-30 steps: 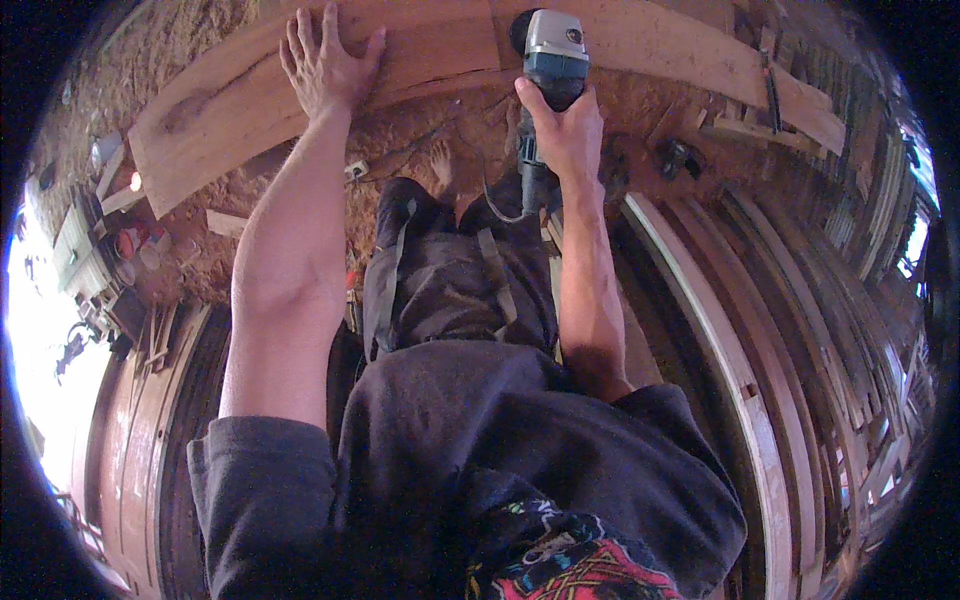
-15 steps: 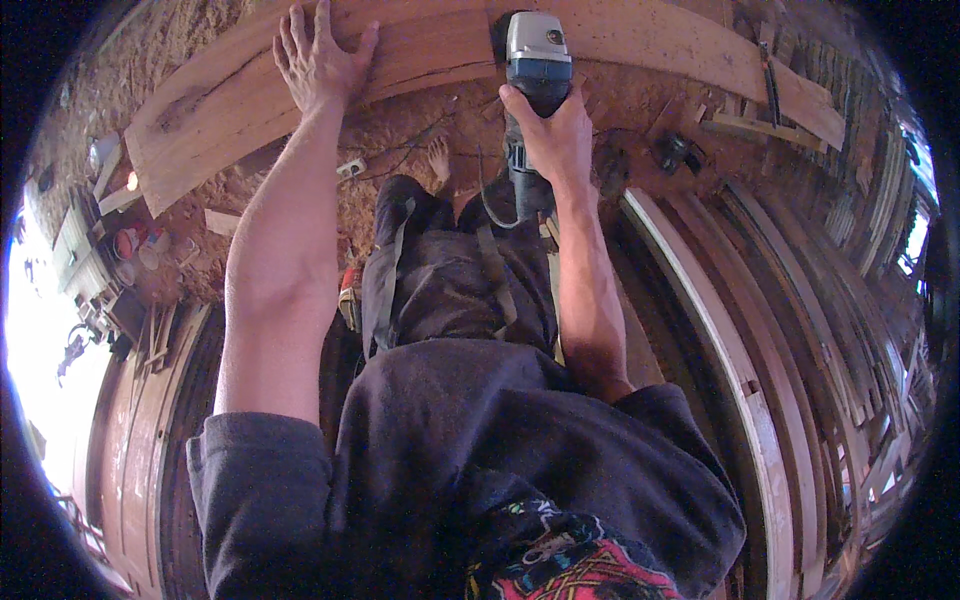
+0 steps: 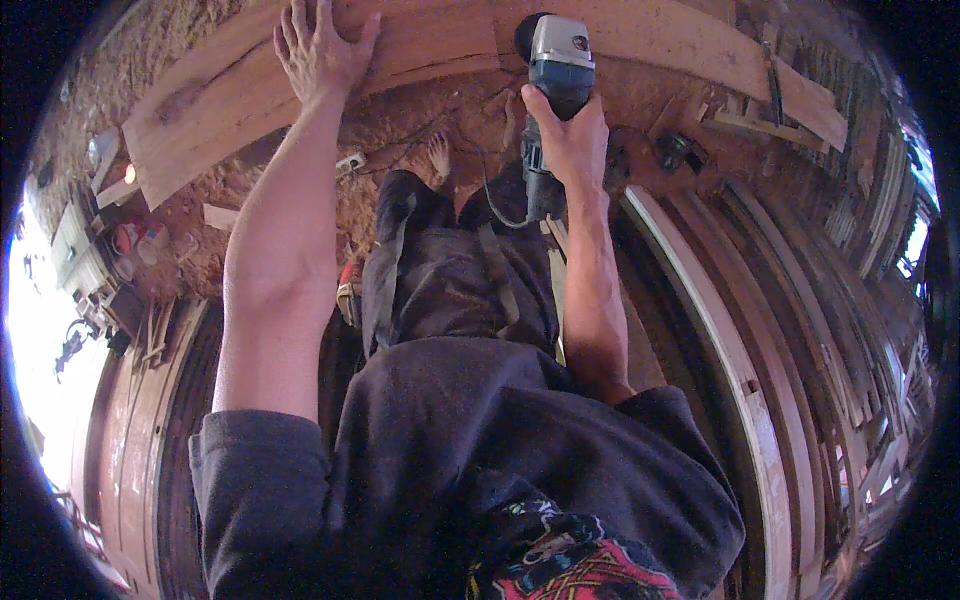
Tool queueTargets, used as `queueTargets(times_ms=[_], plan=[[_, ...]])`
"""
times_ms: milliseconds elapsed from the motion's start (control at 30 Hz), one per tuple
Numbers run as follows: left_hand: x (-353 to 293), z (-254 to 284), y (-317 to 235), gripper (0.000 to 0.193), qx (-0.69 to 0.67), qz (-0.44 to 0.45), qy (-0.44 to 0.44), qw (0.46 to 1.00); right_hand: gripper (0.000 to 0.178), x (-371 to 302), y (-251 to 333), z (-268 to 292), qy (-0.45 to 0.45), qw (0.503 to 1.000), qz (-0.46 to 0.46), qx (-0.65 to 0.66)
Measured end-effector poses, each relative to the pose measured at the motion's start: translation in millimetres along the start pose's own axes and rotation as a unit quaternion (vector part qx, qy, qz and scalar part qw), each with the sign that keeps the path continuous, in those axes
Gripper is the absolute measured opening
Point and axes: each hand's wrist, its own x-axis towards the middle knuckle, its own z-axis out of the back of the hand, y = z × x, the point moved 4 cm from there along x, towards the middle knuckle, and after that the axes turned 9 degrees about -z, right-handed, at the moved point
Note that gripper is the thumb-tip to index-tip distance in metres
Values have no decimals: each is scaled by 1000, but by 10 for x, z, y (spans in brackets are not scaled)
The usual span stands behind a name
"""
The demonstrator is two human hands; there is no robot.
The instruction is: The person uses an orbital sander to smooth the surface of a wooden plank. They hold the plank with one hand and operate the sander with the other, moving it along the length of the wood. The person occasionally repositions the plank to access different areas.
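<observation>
A long, wide wooden plank (image 3: 220, 110) lies across the far side in front of me, with dark cracks along its grain. My left hand (image 3: 322, 58) rests flat on it with the fingers spread. In my right hand (image 3: 572, 135) is an angle grinder (image 3: 562, 70) with a silver head and a blue-grey body, gripped around its middle. Its dark round disc (image 3: 527, 36) is at the plank's surface; whether it touches cannot be told. A cord (image 3: 492, 200) loops from the grinder's rear end toward my legs.
Long boards (image 3: 715, 300) are stacked at my right, and more planks (image 3: 135, 440) lie at my left. A white power socket (image 3: 350, 162) sits on the reddish dirt floor near my feet. A dark tool (image 3: 678, 152) lies beyond the right-hand boards. Clutter (image 3: 130, 240) stands at far left.
My right hand has shifted slightly to the right with the grinder, and more of its disc shows. The left hand stays in place on the plank.
</observation>
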Motion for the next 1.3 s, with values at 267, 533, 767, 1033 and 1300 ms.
queueTargets(times_ms=[267,533,767,1033,1300], plan=[[6,22,-28,89,-11,-2,-15,1000,87,-27,-65,-41,25,999,30,6],[18,-5,-25,89,-13,3,-18,1000,80,-79,-32,-79,13,999,36,-4],[32,34,-45,91,-12,7,-2,1000,79,-58,-49,-30,8,1000,24,18],[13,-11,10,93,-5,0,-3,1000,73,-104,-65,31,6,1000,4,23],[7,14,-4,93,-11,11,9,1000,72,-201,-127,67,-6,1000,9,28]])
